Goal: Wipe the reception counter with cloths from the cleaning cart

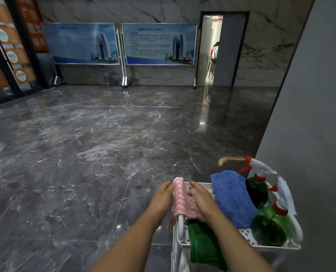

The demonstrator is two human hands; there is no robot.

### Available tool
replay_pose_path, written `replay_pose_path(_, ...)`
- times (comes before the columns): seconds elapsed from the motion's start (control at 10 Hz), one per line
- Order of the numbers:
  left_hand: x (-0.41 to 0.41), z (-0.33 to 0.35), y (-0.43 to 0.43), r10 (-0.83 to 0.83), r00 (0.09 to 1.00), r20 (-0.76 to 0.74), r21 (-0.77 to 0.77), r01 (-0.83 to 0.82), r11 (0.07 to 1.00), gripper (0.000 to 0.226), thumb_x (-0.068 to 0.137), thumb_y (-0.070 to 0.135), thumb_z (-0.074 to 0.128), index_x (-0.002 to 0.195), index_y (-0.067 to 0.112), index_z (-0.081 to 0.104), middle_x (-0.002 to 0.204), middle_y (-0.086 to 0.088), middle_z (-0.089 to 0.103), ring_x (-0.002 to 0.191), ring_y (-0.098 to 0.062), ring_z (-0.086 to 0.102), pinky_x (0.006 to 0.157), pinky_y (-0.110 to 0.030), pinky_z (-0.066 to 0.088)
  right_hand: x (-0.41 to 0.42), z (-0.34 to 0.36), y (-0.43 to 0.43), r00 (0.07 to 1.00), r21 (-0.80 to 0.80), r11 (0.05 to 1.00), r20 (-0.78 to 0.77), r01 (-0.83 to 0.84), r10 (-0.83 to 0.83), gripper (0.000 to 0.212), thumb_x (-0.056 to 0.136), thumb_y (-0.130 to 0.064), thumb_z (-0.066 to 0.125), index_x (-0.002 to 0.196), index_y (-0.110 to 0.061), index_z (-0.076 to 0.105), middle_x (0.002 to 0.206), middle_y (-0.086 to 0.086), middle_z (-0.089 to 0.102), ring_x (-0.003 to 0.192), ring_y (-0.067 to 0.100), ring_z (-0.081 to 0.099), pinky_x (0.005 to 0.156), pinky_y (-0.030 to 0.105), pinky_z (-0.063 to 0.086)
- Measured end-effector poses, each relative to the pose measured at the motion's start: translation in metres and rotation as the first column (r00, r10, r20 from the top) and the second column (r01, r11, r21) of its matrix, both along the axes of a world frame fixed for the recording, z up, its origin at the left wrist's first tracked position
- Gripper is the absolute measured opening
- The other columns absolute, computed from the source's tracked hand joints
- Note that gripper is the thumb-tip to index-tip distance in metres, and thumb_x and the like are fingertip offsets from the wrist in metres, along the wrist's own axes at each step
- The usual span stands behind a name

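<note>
Our 2 forearms reach in from the bottom edge toward the left end of the cleaning cart [247,237], a white trolley with a perforated top tray. Our left hand [162,195] sits just outside the cart's left rim, its fingers pressed together and pinching the left edge of the pink-and-white cloth [179,197]. That cloth hangs over the cart's left rail, with its upper end lifted between our hands. Our right hand [200,199] lies on the cloth just inside the rim, thumb and forefinger curled and nipping a fold, while the other fingers rest together on the fabric.

Below our right wrist, a green cloth [202,244] drapes over the cart's near wall. A blue cloth [232,197] lies along the middle of the tray, touching the pink one's right side. At the cart's right end stand 2 green spray bottles [257,190] with white and red trigger heads, the nearer one [271,224] tilted.

Dark polished marble floor [104,144] spreads left of the cart and beyond it. Well beyond the cart, 2 blue display boards [82,44] stand against a marble wall, then comes an open doorway [212,50]. A plain grey wall [310,114] rises just right of the cart.
</note>
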State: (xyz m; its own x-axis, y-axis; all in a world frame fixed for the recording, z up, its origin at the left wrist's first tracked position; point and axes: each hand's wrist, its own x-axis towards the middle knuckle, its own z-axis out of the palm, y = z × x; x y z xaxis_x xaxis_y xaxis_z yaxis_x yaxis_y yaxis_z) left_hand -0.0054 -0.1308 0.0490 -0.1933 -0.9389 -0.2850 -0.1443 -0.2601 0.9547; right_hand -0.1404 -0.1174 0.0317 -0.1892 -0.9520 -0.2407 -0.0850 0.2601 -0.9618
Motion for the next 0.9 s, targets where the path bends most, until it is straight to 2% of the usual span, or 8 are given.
replay_pose_path(0.1,-0.020,-0.006,-0.005,-0.011,0.984,-0.177,0.132,0.035,0.991,0.046,0.104,0.042,0.030,0.119,0.011,0.060,0.111,-0.015,0.070,0.102,-0.025,0.068,0.094,-0.040,0.053,0.021,-0.002,-0.008,0.887,0.101,0.995,0.459,0.007,-0.053,0.041,0.100,-0.040,0.045,0.122,-0.010,0.062,0.108,0.012,0.071,0.096,0.024,0.069,0.081,0.032,0.054)
replay_pose_path(0.2,-0.032,-0.017,-0.012,0.069,0.964,-0.258,0.283,0.007,0.959,0.063,0.098,0.056,0.031,0.114,0.003,0.064,0.103,-0.018,0.072,0.096,-0.027,0.070,0.082,-0.035,0.057,0.032,-0.006,-0.005,0.787,0.160,0.987,0.610,-0.010,-0.091,0.056,0.099,-0.052,0.037,0.123,-0.008,0.062,0.124,0.014,0.065,0.117,0.026,0.061,0.098,0.035,0.049)
replay_pose_path(0.3,-0.037,-0.027,-0.014,0.138,0.932,-0.334,0.348,-0.014,0.937,0.067,0.095,0.062,0.033,0.114,0.006,0.066,0.094,-0.015,0.074,0.086,-0.024,0.072,0.071,-0.031,0.056,0.036,-0.014,-0.002,0.718,0.187,0.981,0.677,0.042,-0.159,0.056,0.098,-0.057,0.035,0.119,-0.014,0.065,0.129,0.012,0.061,0.127,0.026,0.053,0.113,0.038,0.035)
replay_pose_path(0.5,-0.039,-0.034,-0.017,0.190,0.915,-0.356,0.408,-0.031,0.913,0.067,0.095,0.063,0.028,0.113,0.009,0.066,0.089,-0.014,0.075,0.083,-0.025,0.072,0.064,-0.031,0.055,0.036,-0.026,-0.010,0.660,0.216,0.971,0.716,0.101,-0.228,0.055,0.098,-0.055,0.037,0.104,-0.010,0.068,0.107,0.014,0.068,0.105,0.025,0.062,0.106,0.035,0.039)
replay_pose_path(0.6,-0.036,-0.029,-0.017,0.202,0.920,-0.336,0.405,-0.053,0.913,0.071,0.094,0.064,0.029,0.113,0.007,0.066,0.092,-0.017,0.074,0.086,-0.028,0.071,0.067,-0.033,0.056,0.035,-0.028,-0.013,0.698,0.208,0.976,0.690,0.064,-0.193,0.059,0.097,-0.057,0.036,0.109,-0.008,0.068,0.112,0.014,0.068,0.114,0.027,0.059,0.111,0.037,0.037)
replay_pose_path(0.7,-0.027,-0.018,-0.016,0.159,0.949,-0.273,0.350,-0.056,0.935,0.074,0.095,0.064,0.026,0.122,0.006,0.062,0.103,-0.018,0.071,0.089,-0.026,0.068,0.071,-0.033,0.054,0.031,-0.025,-0.018,0.802,0.192,0.981,0.583,0.017,-0.128,0.068,0.094,-0.064,0.037,0.112,-0.007,0.070,0.114,0.019,0.069,0.111,0.032,0.063,0.106,0.044,0.044)
replay_pose_path(0.8,-0.009,-0.007,-0.007,0.054,0.994,-0.093,0.232,-0.031,0.972,0.071,0.100,0.056,0.017,0.138,0.004,0.047,0.140,-0.020,0.049,0.118,-0.030,0.056,0.094,-0.038,0.044,0.027,-0.022,-0.025,0.943,0.210,0.977,0.317,0.036,-0.103,0.066,0.092,-0.067,0.040,0.121,-0.012,0.064,0.115,0.015,0.069,0.102,0.029,0.067,0.090,0.039,0.053)
replay_pose_path(0.9,0.010,0.000,0.001,0.067,0.997,0.026,0.198,-0.071,0.978,0.070,0.100,0.056,0.012,0.150,0.010,0.027,0.157,-0.014,0.023,0.144,-0.029,0.025,0.115,-0.041,0.022,0.020,-0.012,-0.025,0.997,0.137,0.991,-0.077,-0.015,0.026,0.063,0.094,-0.062,0.037,0.141,-0.020,0.045,0.135,0.009,0.057,0.117,0.025,0.058,0.103,0.041,0.044)
